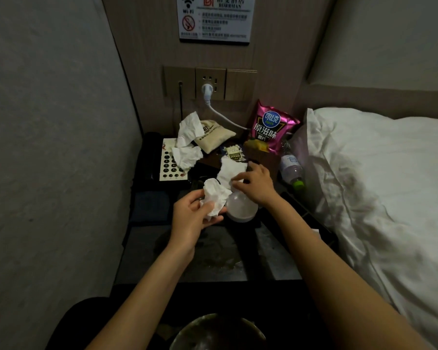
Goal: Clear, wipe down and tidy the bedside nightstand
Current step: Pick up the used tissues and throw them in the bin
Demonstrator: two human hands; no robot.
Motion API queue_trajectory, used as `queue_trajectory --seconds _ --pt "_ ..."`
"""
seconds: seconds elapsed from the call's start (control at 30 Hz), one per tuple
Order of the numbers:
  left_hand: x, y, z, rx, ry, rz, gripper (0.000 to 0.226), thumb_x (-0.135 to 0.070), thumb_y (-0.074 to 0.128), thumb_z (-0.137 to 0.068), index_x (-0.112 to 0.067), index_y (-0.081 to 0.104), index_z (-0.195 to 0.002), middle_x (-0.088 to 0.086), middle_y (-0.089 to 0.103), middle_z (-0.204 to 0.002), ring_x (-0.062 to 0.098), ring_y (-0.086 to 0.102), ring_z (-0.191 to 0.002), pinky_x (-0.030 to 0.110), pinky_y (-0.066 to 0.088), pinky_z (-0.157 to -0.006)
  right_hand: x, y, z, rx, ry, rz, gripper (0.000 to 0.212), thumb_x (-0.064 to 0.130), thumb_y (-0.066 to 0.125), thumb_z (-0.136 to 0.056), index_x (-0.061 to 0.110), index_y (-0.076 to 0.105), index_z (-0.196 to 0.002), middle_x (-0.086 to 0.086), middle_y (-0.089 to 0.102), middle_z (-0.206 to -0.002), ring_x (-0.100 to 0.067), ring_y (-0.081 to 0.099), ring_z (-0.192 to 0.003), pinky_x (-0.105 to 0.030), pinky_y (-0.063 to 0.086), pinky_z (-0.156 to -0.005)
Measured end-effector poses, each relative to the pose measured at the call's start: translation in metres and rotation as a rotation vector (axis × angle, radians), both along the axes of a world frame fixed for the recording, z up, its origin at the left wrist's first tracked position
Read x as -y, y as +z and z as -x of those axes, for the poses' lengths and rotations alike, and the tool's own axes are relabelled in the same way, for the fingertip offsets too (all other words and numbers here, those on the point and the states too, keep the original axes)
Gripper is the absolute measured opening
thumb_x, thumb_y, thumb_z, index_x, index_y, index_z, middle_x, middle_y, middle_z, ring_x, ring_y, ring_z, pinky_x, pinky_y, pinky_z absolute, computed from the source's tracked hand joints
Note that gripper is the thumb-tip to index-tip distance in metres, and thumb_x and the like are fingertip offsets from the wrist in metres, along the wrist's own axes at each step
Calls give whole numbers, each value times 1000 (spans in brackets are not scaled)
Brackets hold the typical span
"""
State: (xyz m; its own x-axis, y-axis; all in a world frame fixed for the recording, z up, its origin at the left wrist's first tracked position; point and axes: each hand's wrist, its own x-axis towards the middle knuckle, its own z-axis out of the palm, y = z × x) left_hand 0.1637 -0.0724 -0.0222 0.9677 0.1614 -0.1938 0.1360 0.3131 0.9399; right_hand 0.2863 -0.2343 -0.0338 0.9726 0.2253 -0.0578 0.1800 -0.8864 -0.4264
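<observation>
The dark nightstand is cluttered with rubbish. My left hand grips a crumpled white tissue above its middle. My right hand pinches a second crumpled tissue just behind the first. A translucent plastic cup lies between and under both hands. Two more used tissues sit on the telephone at the back left. A pink crisp bag stands at the back right, and a plastic bottle with a green cap lies by the bed.
A beige cloth pouch and a small tea packet lie at the back. A white plug and cable hang from the wall socket. The bed with its white pillow borders the right side. A round bin sits below me.
</observation>
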Motion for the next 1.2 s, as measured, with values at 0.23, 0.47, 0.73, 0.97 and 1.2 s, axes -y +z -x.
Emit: queue_trajectory --seconds 0.23,0.47,0.73,0.97,1.2 --pt "-15 -4 7 -2 15 -7 26 6 54 -92 -11 63 -108 16 72 -100 27 74 -83 27 60 -64 -3 -24 3 105 20 117 52 37 55 -95 19 46 -143 0 32 -157 -25 12 -150 -45 8 -121" --pt "-19 -9 13 -22 15 -22 23 4 56 -91 -13 64 -105 13 74 -96 27 74 -84 29 60 -63 -6 -8 18 215 25 40 44 30 57 -96 13 53 -137 -1 45 -144 -22 33 -139 -45 20 -119" --pt "-18 -25 45 -33 16 -152 11 -3 63 -89 -12 68 -93 8 74 -83 17 70 -74 24 56 -61 -4 23 136 302 -211 -757 10 4 67 -88 5 76 -86 -2 72 -89 -14 68 -86 -27 54 -80" --pt "-11 -71 103 -49 -112 -459 7 2 70 -81 -1 70 -88 13 69 -80 16 63 -76 30 49 -70 -9 -39 234 72 -352 -814 18 15 72 -86 11 74 -69 0 70 -68 -12 68 -67 -26 54 -65" --pt "9 -163 150 -385 -497 -960 25 -20 72 -83 -19 71 -108 0 71 -107 16 64 -104 27 49 -88 -22 -144 277 -517 -589 -329 21 19 63 -92 5 75 -82 -10 74 -86 -23 70 -87 -36 56 -85"
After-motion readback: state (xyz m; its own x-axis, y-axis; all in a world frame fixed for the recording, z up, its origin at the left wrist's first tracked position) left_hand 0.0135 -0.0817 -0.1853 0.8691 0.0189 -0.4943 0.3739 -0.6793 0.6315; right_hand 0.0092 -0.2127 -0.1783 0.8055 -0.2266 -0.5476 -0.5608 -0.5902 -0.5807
